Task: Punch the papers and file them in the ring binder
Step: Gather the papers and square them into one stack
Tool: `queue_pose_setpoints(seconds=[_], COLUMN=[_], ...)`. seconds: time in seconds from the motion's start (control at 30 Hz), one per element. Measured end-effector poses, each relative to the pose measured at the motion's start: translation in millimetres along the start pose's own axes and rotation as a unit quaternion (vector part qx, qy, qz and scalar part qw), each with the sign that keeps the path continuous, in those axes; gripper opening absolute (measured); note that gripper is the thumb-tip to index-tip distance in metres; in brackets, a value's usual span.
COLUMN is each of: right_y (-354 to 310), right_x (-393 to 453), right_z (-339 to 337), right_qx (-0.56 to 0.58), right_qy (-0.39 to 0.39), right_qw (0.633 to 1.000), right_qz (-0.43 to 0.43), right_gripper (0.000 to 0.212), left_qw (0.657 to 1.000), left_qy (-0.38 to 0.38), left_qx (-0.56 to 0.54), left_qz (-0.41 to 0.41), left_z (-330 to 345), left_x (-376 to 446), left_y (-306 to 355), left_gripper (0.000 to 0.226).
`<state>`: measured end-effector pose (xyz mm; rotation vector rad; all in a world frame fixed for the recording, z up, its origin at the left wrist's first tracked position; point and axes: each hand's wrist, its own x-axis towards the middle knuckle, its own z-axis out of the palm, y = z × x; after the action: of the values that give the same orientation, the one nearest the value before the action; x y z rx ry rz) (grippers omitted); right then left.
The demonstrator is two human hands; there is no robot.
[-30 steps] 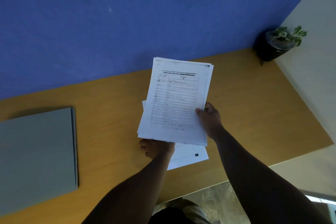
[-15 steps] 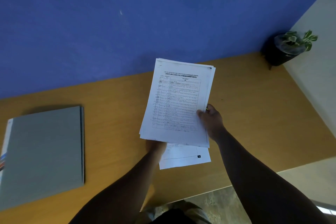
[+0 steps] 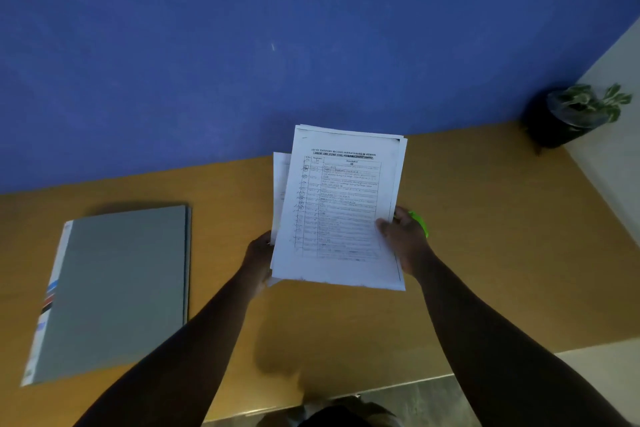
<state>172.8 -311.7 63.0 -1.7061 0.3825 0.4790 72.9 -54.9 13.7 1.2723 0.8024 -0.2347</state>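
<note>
A stack of papers (image 3: 341, 215) is held above the wooden surface (image 3: 485, 253), clear of it, in front of the blue wall (image 3: 242, 45). The top sheet carries a printed table with a heading; the print is too blurred to read. A second sheet juts out at the stack's left edge, out of line with the rest.

The left hand (image 3: 258, 262) grips the stack at its lower left edge; its fingers lie behind the sheets and are hidden, so only the back of the hand and part of the thumb show. The right hand (image 3: 403, 239) pinches the right edge, thumb on the top sheet and fingers behind. A bright green item (image 3: 420, 224) shows just behind the right hand; what it is cannot be told.

The grey ring binder (image 3: 117, 291) lies closed and flat on the surface, well apart to the left, with coloured marks along its left border. A potted plant (image 3: 571, 114) stands at the far right corner, dim and partly in shadow. Both forearms are cut off by the lower frame edge.
</note>
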Motion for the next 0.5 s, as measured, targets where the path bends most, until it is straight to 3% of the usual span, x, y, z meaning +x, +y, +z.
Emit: queue_pose_setpoints(seconds=[0.07,0.13,0.33,0.5], right_y=[0.2,0.9,-2.3,-2.9], right_x=[-0.3,-0.4,-4.5,-4.2], right_z=[6.4,10.7,25.5,34.2], right_qx=[-0.001,-0.001,0.004,0.015], right_qy=[-0.003,-0.012,-0.047,-0.069], right_qw=[1.0,1.0,0.999,0.997], right_qz=[0.006,0.009,0.006,0.017], right_gripper=[0.024,0.024,0.024,0.021], left_qw=[0.999,0.998,0.994,0.992], left_qy=[-0.017,-0.04,-0.018,0.003], left_qx=[0.03,0.041,0.096,0.116], left_qz=[0.022,0.029,0.045,0.058], left_z=[-10.2,-19.4,-28.5,-30.8], left_x=[-13.8,-18.6,-38.6,-48.6], left_y=[9.1,10.9,23.0,27.7], left_gripper=[0.076,0.079,0.034,0.016])
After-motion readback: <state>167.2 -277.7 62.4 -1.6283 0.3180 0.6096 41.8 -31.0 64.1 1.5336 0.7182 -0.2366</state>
